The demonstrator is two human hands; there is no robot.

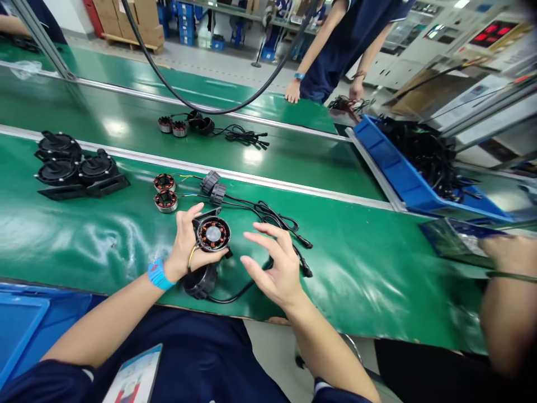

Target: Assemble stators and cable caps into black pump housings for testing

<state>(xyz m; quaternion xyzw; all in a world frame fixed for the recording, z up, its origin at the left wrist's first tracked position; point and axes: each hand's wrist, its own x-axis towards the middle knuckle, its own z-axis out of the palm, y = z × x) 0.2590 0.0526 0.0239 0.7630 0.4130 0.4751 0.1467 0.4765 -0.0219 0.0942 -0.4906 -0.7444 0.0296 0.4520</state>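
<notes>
The left hand [183, 245] is grasping a round black housing [229, 236] above the near edge of the green bench [356, 274], its open face showing. Inside it, a copper-wound core [213, 234] with a grey disc at its centre is sitting within the rim. The right hand [279, 270] is hovering just beside it, fingers spread and grasping nothing. A yellow wire [192, 258] is running from the housing past the left thumb, towards a black cup [199, 289] that is standing beneath, its cable curving off to the right.

Farther back, two loose copper-wound rings [165, 201] are lying side by side, wired to two ribbed black caps [217, 194]. At the left, black casings [78, 168] are resting in a cluster.

At the right, a blue bin [388, 162] is holding a tangled heap of black cables [419, 151]. Near it, a co-worker's hand [509, 252] is touching what may be a shiny plastic bag [461, 240]; blur is hiding its contents. Another blue container [20, 336] is standing at the lower left, partly out of view.
</notes>
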